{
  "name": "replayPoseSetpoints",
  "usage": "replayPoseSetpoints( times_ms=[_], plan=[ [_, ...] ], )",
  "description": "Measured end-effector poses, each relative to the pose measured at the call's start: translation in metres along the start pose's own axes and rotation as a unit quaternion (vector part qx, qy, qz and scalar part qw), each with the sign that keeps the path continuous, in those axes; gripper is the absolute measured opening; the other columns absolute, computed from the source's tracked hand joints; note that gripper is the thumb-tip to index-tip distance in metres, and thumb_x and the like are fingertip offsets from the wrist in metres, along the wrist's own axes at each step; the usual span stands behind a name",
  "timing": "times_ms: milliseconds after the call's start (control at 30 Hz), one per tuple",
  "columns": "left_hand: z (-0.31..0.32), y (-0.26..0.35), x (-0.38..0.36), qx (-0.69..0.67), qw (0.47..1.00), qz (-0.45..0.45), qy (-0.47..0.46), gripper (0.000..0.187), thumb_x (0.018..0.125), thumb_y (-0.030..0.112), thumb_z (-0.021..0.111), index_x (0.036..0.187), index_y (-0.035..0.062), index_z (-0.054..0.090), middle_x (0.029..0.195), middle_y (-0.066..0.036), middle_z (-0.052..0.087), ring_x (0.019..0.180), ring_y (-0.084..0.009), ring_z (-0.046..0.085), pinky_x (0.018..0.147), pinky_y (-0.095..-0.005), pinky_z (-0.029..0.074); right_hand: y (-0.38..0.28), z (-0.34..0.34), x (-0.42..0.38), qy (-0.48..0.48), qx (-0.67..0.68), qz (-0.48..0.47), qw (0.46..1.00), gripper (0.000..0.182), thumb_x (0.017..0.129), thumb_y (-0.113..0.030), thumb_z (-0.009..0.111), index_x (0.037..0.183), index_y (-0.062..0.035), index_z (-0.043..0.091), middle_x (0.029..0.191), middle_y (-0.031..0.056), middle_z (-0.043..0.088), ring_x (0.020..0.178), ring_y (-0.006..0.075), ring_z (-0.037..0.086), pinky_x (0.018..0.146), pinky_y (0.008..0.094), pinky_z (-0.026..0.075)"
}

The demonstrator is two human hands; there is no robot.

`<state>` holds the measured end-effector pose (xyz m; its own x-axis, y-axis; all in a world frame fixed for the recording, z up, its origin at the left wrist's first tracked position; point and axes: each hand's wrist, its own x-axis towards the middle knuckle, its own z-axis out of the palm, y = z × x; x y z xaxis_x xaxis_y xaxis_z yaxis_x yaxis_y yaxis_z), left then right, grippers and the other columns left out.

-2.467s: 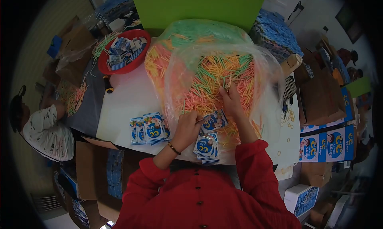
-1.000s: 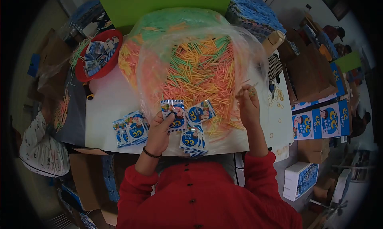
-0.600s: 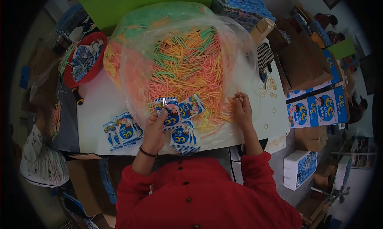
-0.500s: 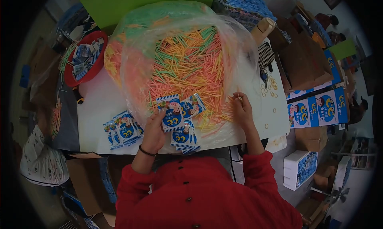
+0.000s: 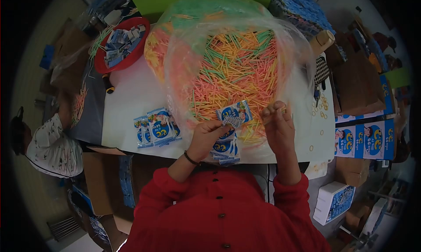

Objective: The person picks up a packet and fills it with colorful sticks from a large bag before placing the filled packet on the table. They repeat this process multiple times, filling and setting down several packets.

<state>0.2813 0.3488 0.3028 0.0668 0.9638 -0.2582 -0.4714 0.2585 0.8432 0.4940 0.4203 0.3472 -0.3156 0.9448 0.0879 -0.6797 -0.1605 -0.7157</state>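
My left hand (image 5: 205, 139) is closed on a blue-and-white printed packet (image 5: 231, 121), seen nearly edge-on at the fingertips. Just beyond lies another printed packet (image 5: 239, 110) on the colourful sticks, and a small stack of packets (image 5: 225, 152) sits below, close to the table's front edge. Raised over the right side of the sticks is my right hand (image 5: 280, 125), thumb and fingers pinched together; a small pale bit shows at the tips, too small to name. A large clear plastic bag (image 5: 294, 54) lies open, full of pink, yellow, orange and green sticks (image 5: 239, 72).
More packets (image 5: 158, 127) lie on the white table (image 5: 123, 107) at left. Behind them are a red basin (image 5: 141, 43) of packets and a yellow-black tool (image 5: 108, 83). Rubber bands (image 5: 323, 103) and printed cartons (image 5: 366, 140) are at right. Another person (image 5: 56, 142) works at far left.
The packet in my left hand has turned from facing up to nearly edge-on. My right hand has come up off the sticks, its fingers pinched upward. The whole view has shifted.
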Motion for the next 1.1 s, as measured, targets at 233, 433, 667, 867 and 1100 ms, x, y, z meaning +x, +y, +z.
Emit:
replayPoseSetpoints(
  times_ms=[233,433,667,867,1100],
  plan=[
    [0.003,0.003,-0.003,0.099,0.993,0.061,-0.007,0.016,0.09,0.004,0.062,0.104,0.0004,0.069,0.091,0.0,0.07,0.081,-0.0038,0.061,0.072,-0.019,0.05,0.016,0.044,0.014,-0.181,-0.179,-0.044,0.966,0.007,0.101,-0.012,0.038,0.105,-0.0076,0.042,0.103,0.0115,0.059,0.111,0.025,0.056,0.107,0.0443,0.033],
    [0.005,0.003,-0.002,0.059,0.995,0.08,-0.015,0.02,0.092,0.003,0.059,0.11,-0.0004,0.066,0.097,-0.002,0.069,0.087,-0.006,0.062,0.078,-0.0204,0.05,0.029,0.039,0.015,-0.205,-0.433,-0.042,0.877,0.021,0.1,-0.014,0.039,0.119,-0.0061,0.042,0.114,0.0037,0.062,0.13,0.0285,0.044,0.114,0.0511,0.006],
    [-0.004,-0.018,0.001,-0.012,0.993,0.099,-0.067,0.024,0.095,0.005,0.055,0.117,0.0,0.063,0.108,-0.003,0.066,0.096,-0.0088,0.061,0.085,-0.0235,0.049,0.01,0.046,0.009,-0.295,-0.606,-0.054,0.737,0.049,0.097,-0.019,0.047,0.142,-0.0069,0.034,0.136,0.0056,0.052,0.139,0.032,0.03,0.113,0.0519,0.001],
    [-0.001,0.0,0.003,0.03,0.992,0.098,-0.067,0.026,0.094,0.001,0.055,0.12,-0.0003,0.061,0.106,-0.002,0.066,0.096,-0.0076,0.06,0.085,-0.0227,0.048,0.004,0.052,0.013,-0.191,-0.568,-0.093,0.795,0.053,0.084,-0.014,0.067,0.133,-0.0084,0.047,0.124,0.0095,0.056,0.129,0.0318,0.041,0.109,0.0441,0.025],
    [-0.001,0.011,0.008,-0.007,0.987,0.15,-0.062,0.037,0.092,-0.003,0.054,0.129,0.0008,0.054,0.115,-0.003,0.064,0.104,-0.0085,0.058,0.089,-0.0236,0.047,0.016,0.037,0.019,-0.114,-0.646,-0.202,0.727,0.021,0.08,-0.009,0.069,0.1,-0.0059,0.062,0.09,0.0076,0.063,0.088,0.0281,0.058,0.087,0.0417,0.039]
  ],
)
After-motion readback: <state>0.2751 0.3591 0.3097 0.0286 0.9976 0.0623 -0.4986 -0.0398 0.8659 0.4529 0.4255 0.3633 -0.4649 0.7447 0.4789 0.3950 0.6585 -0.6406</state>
